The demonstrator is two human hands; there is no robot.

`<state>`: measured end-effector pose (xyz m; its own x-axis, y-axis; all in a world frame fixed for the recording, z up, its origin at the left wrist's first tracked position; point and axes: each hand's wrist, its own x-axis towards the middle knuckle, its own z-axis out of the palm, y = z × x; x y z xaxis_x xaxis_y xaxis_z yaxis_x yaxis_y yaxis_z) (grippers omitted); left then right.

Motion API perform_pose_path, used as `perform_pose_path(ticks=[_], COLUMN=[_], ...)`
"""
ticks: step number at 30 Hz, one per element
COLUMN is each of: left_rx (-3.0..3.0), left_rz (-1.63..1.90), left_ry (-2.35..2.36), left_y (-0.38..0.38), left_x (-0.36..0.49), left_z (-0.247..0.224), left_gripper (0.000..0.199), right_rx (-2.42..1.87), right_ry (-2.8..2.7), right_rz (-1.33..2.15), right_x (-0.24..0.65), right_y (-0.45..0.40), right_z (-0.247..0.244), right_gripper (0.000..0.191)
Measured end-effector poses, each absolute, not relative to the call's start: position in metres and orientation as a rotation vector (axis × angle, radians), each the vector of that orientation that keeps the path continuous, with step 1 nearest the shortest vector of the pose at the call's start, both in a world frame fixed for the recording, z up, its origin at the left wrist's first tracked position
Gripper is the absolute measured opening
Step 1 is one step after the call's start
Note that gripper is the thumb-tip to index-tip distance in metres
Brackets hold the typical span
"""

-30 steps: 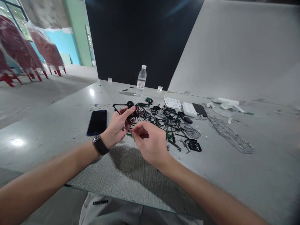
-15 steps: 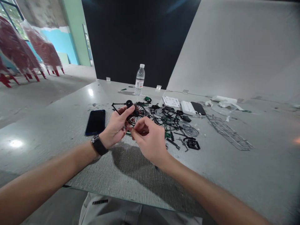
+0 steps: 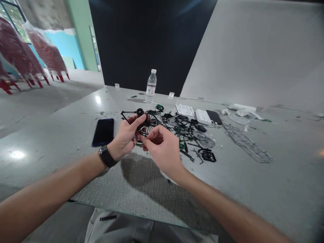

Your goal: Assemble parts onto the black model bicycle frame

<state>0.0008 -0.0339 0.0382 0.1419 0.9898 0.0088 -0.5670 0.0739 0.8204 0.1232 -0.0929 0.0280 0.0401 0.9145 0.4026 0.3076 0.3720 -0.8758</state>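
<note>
My left hand (image 3: 126, 135) is closed on a small black model bicycle assembly. Its spoked wheel (image 3: 147, 125) faces me, and a round black disc (image 3: 140, 112) and thin frame bars (image 3: 128, 112) stick out above my thumb. My right hand (image 3: 162, 145) is pinched, thumb against forefinger, at the lower rim of that wheel; whatever lies between its fingertips is too small to make out. Close beyond my right hand, loose black, green and grey model bicycle parts (image 3: 186, 133) lie spread on the table.
A dark phone (image 3: 103, 132) lies left of my hands. Behind stand a water bottle (image 3: 151, 86), a printed sheet (image 3: 184, 110) and a white box-like device (image 3: 203, 116). Farther right are a grey parts frame (image 3: 246, 143) and crumpled plastic wrap (image 3: 244, 113).
My right hand has shifted very slightly, its fingertips still at the wheel's lower rim. My left hand and the model assembly have hardly moved.
</note>
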Motion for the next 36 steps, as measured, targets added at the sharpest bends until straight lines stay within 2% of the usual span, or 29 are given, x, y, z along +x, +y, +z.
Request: perform_pose_path(ticks=[12,22,36], left_rx=[0.789,0.857,0.798], left_rz=[1.34,1.343,1.357], left_ry=[0.724,0.729,0.725], left_y=[-0.032,-0.035,-0.027], left_x=[-0.002,0.002,-0.005], left_z=[0.04,0.038,0.041], left_gripper=[0.034,0.038,0.033], right_rx=[-1.09,-1.142,-1.177], right_ry=[-1.414,-1.559,-1.565], right_rz=[0.808,0.62,0.791], right_x=[0.125,0.126,0.134], right_y=[-0.094,-0.097,-0.083], right_z=[0.03,0.036,0.016], right_gripper=[0.035,0.029,0.029])
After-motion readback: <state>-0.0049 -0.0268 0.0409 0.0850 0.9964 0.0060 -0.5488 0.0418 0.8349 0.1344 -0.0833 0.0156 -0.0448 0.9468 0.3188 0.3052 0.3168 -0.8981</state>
